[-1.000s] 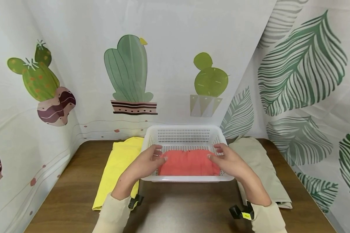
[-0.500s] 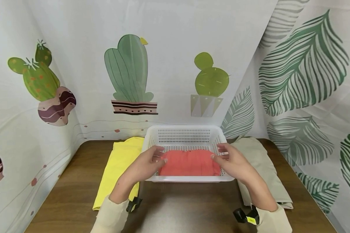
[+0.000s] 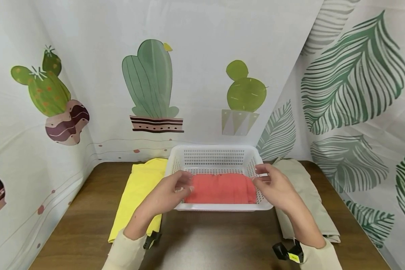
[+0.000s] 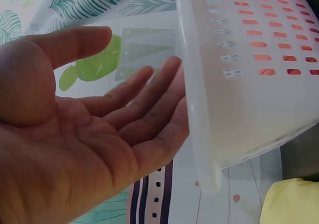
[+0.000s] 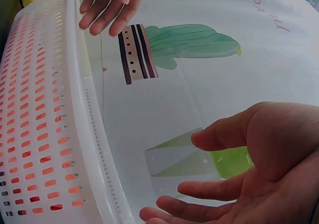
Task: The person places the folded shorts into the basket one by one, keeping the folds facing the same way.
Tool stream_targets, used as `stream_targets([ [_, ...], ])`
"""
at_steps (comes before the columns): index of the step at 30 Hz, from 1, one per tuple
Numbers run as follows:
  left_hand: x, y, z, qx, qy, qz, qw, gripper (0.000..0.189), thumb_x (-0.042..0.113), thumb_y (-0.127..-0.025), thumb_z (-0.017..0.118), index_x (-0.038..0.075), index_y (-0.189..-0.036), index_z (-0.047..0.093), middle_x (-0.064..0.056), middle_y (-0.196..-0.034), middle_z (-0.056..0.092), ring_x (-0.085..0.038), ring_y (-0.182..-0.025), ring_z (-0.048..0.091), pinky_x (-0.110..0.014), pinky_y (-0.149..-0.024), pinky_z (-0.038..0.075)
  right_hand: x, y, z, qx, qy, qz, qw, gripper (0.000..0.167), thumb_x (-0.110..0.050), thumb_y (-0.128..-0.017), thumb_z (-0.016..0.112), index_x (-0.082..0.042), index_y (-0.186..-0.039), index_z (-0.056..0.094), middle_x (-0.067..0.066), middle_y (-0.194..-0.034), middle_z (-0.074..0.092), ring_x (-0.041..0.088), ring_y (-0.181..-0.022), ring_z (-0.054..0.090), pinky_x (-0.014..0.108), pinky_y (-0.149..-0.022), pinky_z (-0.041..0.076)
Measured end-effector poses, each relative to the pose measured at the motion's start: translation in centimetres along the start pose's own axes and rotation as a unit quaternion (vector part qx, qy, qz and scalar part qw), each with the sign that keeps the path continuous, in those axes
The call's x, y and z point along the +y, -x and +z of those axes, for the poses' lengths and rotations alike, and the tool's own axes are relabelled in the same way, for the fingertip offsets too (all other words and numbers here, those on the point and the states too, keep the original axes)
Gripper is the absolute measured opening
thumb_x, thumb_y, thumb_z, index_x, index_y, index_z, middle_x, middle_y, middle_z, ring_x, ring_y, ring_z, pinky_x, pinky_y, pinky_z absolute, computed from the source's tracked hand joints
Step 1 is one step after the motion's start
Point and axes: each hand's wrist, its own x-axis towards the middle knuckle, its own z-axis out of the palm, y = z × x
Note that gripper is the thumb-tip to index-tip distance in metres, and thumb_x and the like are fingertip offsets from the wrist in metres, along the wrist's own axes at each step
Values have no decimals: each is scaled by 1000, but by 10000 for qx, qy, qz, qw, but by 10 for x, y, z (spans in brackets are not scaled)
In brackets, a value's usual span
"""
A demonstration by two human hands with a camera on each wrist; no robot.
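Observation:
A folded red cloth (image 3: 222,189) lies in the front part of a white slotted basket (image 3: 222,207). My left hand (image 3: 171,190) hovers at the basket's left side, fingers loosely bent and nothing in them. In the left wrist view, the fingertips of my left hand (image 4: 99,127) overlap the basket rim (image 4: 192,109), thumb held apart. Over the opposite side, my right hand (image 3: 279,187) is just as relaxed, its thumb near the cloth's right end. The right wrist view has my right hand (image 5: 249,179) holding nothing, above the level of the basket wall (image 5: 37,134).
To the basket's left, a folded yellow cloth (image 3: 131,202) lies on the brown wooden table (image 3: 219,240). A folded grey-green cloth (image 3: 300,198) is on its right. Behind the table hangs a white curtain (image 3: 199,75) printed with cacti and leaves.
My right hand has drifted to the right, away from the red cloth. My left hand has sunk slightly. The basket and cloths stay put on the table.

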Motion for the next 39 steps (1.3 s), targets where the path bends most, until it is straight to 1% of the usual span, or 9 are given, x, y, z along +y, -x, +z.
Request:
stream_targets([
  [3,0,1,-1,-25,-10,172,9998,29,21,-101,72,14,-129,67,-4,-122,72,-17,-114,68,-51,-106,53,1,1,-2,141,72,-109,9998,44,-17,-104,65,2,-142,55,25,-139,63,43,-122,67,59,-100,56],
  [7,0,1,-2,-3,-66,385,9992,27,19,-101,72,14,-127,68,2,-120,73,-16,-115,69,-53,-106,52,2,1,-4,297,111,-239,9992,39,-13,-104,63,2,-140,58,25,-135,65,44,-121,67,60,-102,54],
  [12,2,0,-3,22,-264,702,9972,27,18,-101,72,15,-127,70,7,-120,73,-14,-115,69,-47,-104,54,8,1,-5,469,165,-498,9975,40,-2,-102,57,6,-141,58,26,-137,63,47,-123,64,60,-105,53],
  [16,3,0,-2,32,-374,862,9956,26,18,-101,72,15,-127,71,7,-120,73,-14,-114,68,-45,-103,55,13,3,-6,636,301,-638,9955,42,3,-98,52,8,-140,58,28,-137,62,48,-122,64,61,-104,53],
  [19,3,1,-1,4,-447,957,9944,26,19,-101,73,16,-126,71,7,-121,72,-17,-115,69,-45,-103,55,17,3,-7,740,382,-700,9941,42,5,-97,52,9,-139,58,29,-136,61,49,-121,64,61,-103,53],
  [25,0,5,0,-195,-705,1196,9901,28,24,-100,75,16,-127,69,6,-124,72,-16,-118,68,-45,-105,55,27,5,-8,900,590,-811,9909,44,7,-96,51,9,-140,58,29,-139,59,50,-126,60,64,-102,52],
  [29,-2,8,0,-346,-898,1340,9863,34,26,-100,75,12,-130,67,1,-127,71,-17,-121,66,-46,-106,54,35,5,-12,982,767,-839,9886,47,8,-94,50,8,-140,59,28,-142,58,48,-131,57,64,-101,52],
  [32,-4,10,1,-403,-1059,1420,9834,37,27,-101,75,10,-133,66,-2,-128,71,-17,-122,65,-46,-108,53,40,5,-14,1041,909,-896,9863,48,8,-93,52,7,-140,60,27,-142,58,47,-128,58,63,-99,53],
  [39,-8,15,2,-436,-1319,1547,9782,39,27,-99,76,11,-133,66,1,-129,71,-17,-125,64,-44,-110,51,52,4,-17,1111,1100,-915,9835,47,6,-93,58,5,-140,61,27,-141,59,47,-120,62,63,-97,53],
])
